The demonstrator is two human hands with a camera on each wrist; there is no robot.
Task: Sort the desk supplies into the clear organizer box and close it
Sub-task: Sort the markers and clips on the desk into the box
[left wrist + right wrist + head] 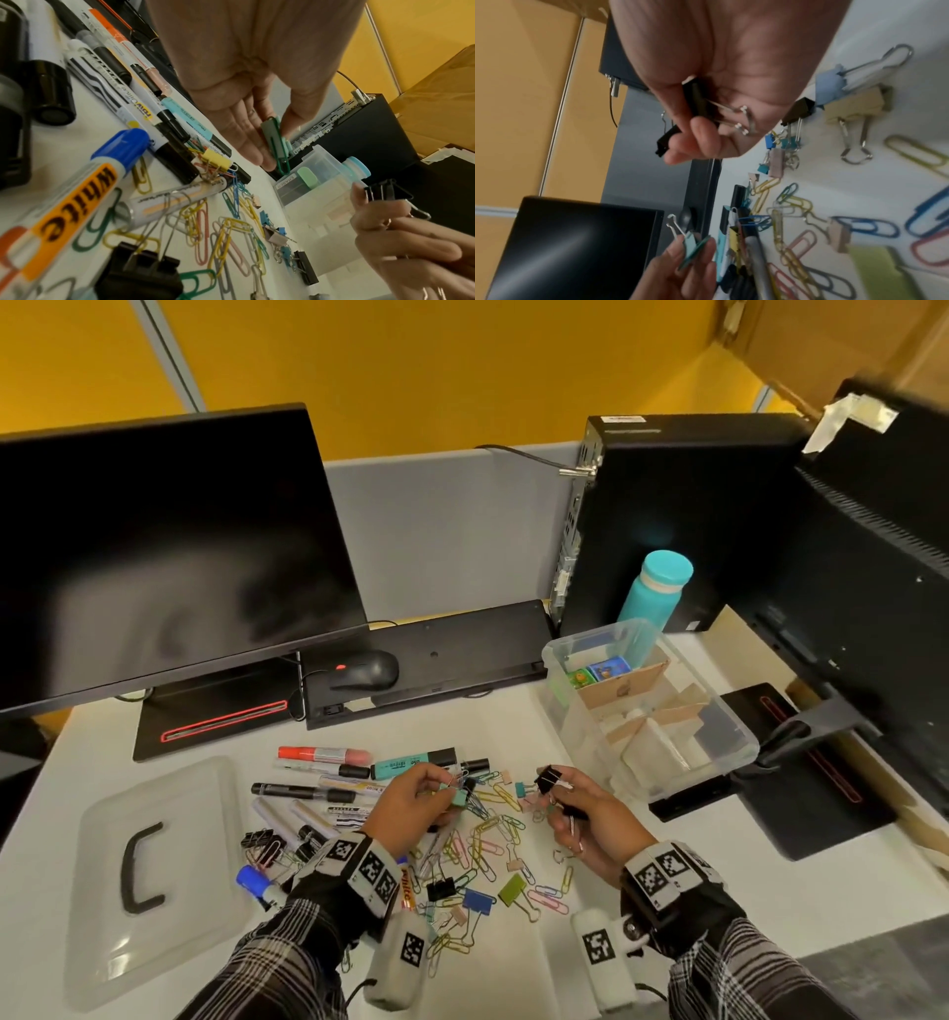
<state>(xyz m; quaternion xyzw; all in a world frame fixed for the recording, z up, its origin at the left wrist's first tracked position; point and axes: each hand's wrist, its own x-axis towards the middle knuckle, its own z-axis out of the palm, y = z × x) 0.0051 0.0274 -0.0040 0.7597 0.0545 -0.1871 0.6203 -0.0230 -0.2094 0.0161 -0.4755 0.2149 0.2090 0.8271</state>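
The left hand (411, 793) pinches a small mint-green binder clip (277, 132) with a green paper clip against it, thumb on one side and fingers on the other, held up above the white desk (513, 726). Just beside it the right hand (585, 819) curls round several black metal binder clips (550, 779), one poking out past the fingertips and their wire handles tucked against the palm. Under and between both hands spreads a loose scatter of coloured paper clips (488, 839) and small binder clips, with a row of markers and pens (328, 778) lying to the left. The clear plastic organizer box (744, 742), split by cardboard dividers, stands open to the right of the right hand, erasers in its far compartment. Its clear lid with a black handle (154, 875) lies flat, well apart, at the desk's left.
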